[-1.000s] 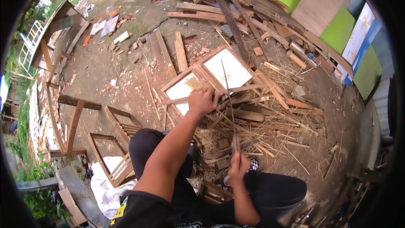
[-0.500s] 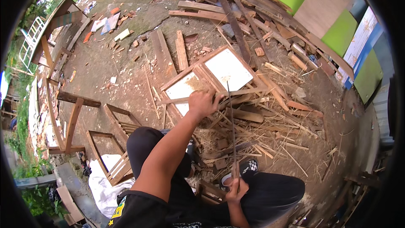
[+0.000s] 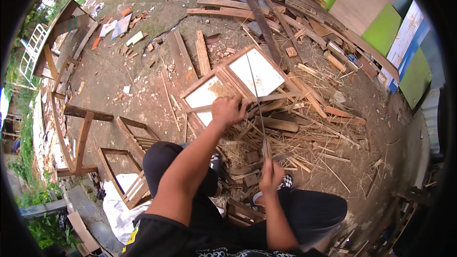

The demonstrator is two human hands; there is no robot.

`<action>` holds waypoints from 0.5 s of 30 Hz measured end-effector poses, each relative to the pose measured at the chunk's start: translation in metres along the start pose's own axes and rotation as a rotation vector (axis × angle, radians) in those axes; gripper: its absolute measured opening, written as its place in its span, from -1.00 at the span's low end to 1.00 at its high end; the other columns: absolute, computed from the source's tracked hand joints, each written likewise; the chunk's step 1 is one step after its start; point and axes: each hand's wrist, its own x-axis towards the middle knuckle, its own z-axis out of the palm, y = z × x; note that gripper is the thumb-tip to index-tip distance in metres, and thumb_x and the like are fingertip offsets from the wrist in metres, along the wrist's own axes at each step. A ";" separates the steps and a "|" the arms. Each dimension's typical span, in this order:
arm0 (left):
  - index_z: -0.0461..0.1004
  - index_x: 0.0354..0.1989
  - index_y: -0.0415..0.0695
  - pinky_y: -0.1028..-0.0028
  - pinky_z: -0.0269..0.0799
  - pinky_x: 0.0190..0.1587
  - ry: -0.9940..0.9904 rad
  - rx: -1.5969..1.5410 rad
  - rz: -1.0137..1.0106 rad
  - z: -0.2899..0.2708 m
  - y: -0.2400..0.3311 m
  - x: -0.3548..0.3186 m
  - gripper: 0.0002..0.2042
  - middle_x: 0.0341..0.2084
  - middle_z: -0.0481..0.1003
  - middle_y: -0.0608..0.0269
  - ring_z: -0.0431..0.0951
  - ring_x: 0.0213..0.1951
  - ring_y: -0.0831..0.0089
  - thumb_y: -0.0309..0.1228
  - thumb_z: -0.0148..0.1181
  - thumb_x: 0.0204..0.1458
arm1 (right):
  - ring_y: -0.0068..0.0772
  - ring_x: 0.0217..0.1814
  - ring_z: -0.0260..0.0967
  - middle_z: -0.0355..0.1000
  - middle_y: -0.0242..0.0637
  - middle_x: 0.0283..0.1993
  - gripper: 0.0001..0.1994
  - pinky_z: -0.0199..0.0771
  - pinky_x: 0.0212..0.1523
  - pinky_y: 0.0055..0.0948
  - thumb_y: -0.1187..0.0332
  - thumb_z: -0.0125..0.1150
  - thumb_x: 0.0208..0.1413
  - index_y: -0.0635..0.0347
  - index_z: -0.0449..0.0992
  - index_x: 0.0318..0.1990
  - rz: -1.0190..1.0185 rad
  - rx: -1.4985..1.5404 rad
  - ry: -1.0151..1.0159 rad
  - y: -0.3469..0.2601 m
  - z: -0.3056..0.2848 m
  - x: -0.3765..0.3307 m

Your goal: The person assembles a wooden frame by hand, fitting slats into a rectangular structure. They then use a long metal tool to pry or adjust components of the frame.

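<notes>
My left hand (image 3: 228, 111) is closed around a thin wooden strip (image 3: 281, 96), pressing it down over a framed panel with two white fields (image 3: 254, 74). In my right hand (image 3: 272, 175) is the handle of a hand saw (image 3: 257, 96), its long narrow blade seen edge-on. The blade crosses the strip just right of my left fingers and reaches forward over the white panel. Its teeth cannot be made out. Short wood pieces (image 3: 278, 123) lie beneath and beside the strip.
Straw-like splinters (image 3: 304, 147) cover the ground around my feet. Wooden frames (image 3: 114, 171) stand at left, near a white sack (image 3: 119, 216). A pile of planks (image 3: 266, 19) lies at the back, beside green boards (image 3: 381, 33). Rubble (image 3: 135, 38) is scattered far left.
My right hand has pushed the saw forward, so its tip now reaches farther over the white panel. My left hand stays on the strip.
</notes>
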 end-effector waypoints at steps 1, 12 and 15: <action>0.64 -0.26 -0.04 0.12 0.59 -0.24 -0.031 -0.024 -0.019 0.004 0.006 -0.004 -0.44 -0.49 0.65 -0.03 0.71 -0.38 0.04 0.21 -0.07 0.31 | -0.48 -0.62 0.21 0.26 -0.33 -0.66 -0.58 0.13 -0.56 -0.36 0.25 0.04 0.43 0.30 0.40 -0.51 0.011 0.034 -0.022 0.001 0.010 0.025; 0.60 -0.32 -0.09 0.12 0.56 -0.27 -0.090 -0.072 -0.045 -0.002 0.007 -0.003 -0.44 -0.46 0.64 -0.04 0.70 -0.37 0.05 0.18 -0.06 0.32 | -0.52 -0.62 0.17 0.18 -0.40 -0.65 -0.55 0.09 -0.55 -0.43 0.17 0.01 0.44 0.26 0.37 -0.52 0.002 0.001 -0.021 0.001 -0.004 0.010; 0.60 -0.33 -0.10 0.12 0.55 -0.27 -0.038 -0.045 -0.017 -0.007 0.003 -0.004 -0.42 -0.47 0.64 -0.03 0.69 -0.39 0.06 0.19 -0.07 0.33 | -0.52 -0.65 0.17 0.20 -0.38 -0.68 -0.56 0.07 -0.58 -0.40 0.24 0.02 0.43 0.28 0.36 -0.55 -0.023 -0.003 0.021 0.016 -0.016 -0.050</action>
